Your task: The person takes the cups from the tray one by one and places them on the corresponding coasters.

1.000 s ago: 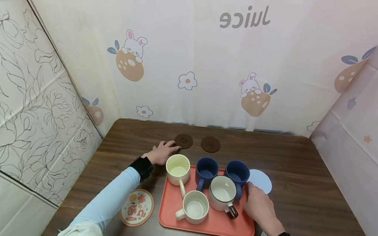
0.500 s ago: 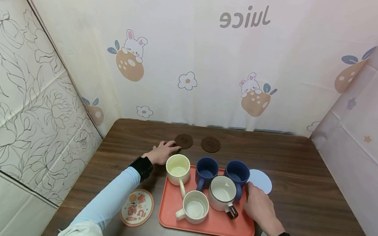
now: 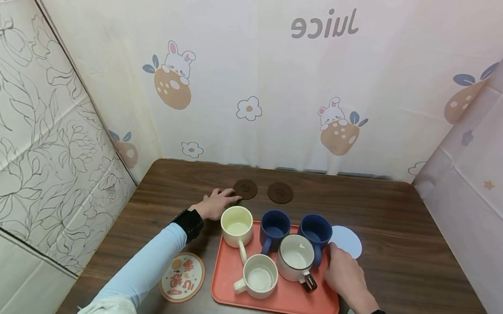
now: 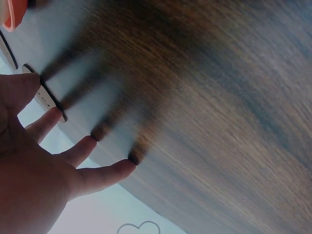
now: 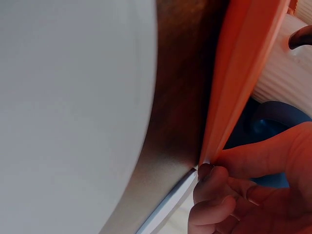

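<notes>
An orange-red tray (image 3: 282,300) lies on the wooden table, bearing two dark blue mugs (image 3: 275,224), a pale yellow-green mug (image 3: 234,220), a cream ribbed mug (image 3: 260,277) and a white mug with a black handle (image 3: 293,254). My right hand (image 3: 347,274) pinches the tray's right rim; the right wrist view shows thumb inside and curled fingers outside it. Beyond the tray's far left corner, my left hand (image 3: 214,205) rests with spread fingers (image 4: 109,176) on the tabletop. Its index fingertip is beside a dark brown coaster (image 3: 246,189); whether they touch, I cannot tell.
Another dark brown coaster (image 3: 280,193) lies behind the tray. A printed round coaster (image 3: 182,277) is left of it, a pale blue disc (image 3: 346,240) right of it. A pale round thing (image 5: 73,97) sits near my right wrist. Printed curtains (image 3: 251,53) enclose the table.
</notes>
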{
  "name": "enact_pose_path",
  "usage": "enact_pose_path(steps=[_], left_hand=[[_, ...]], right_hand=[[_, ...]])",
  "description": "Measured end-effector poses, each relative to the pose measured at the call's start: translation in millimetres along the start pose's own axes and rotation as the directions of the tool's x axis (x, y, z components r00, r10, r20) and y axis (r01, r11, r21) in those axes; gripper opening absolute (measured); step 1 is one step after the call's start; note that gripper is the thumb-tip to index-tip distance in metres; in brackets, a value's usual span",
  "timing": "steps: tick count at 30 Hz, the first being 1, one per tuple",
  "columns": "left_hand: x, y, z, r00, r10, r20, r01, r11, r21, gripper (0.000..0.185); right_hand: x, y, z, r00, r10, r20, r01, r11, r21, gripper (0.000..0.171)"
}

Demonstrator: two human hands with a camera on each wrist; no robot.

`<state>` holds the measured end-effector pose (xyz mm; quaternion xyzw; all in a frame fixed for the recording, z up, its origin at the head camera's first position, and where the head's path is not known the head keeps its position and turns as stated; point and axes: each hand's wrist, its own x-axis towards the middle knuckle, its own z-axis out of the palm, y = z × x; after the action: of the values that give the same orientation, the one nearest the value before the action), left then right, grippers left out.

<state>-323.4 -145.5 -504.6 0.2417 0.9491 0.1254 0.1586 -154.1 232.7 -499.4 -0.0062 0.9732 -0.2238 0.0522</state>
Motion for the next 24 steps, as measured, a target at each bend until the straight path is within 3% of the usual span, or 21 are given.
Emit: enact_pose_path(steps=[6,24], left_hand=[[1.8,-2.3,2.8,1.0,-0.013,0.012,0.013,1.0,-0.01,0.056],[-7.0,-0.4,0.1,1.0,0.009,-0.03,-0.009,1.0,-0.006,0.056]], right_hand=[[-0.4,0.1,0.0,1.0,-0.006,-0.007,0.006,1.0,-0.004,0.037],[-0.3,-0.4,0.8,1.0,-0.01,-0.015,0.01,1.0,-0.017,0.036]])
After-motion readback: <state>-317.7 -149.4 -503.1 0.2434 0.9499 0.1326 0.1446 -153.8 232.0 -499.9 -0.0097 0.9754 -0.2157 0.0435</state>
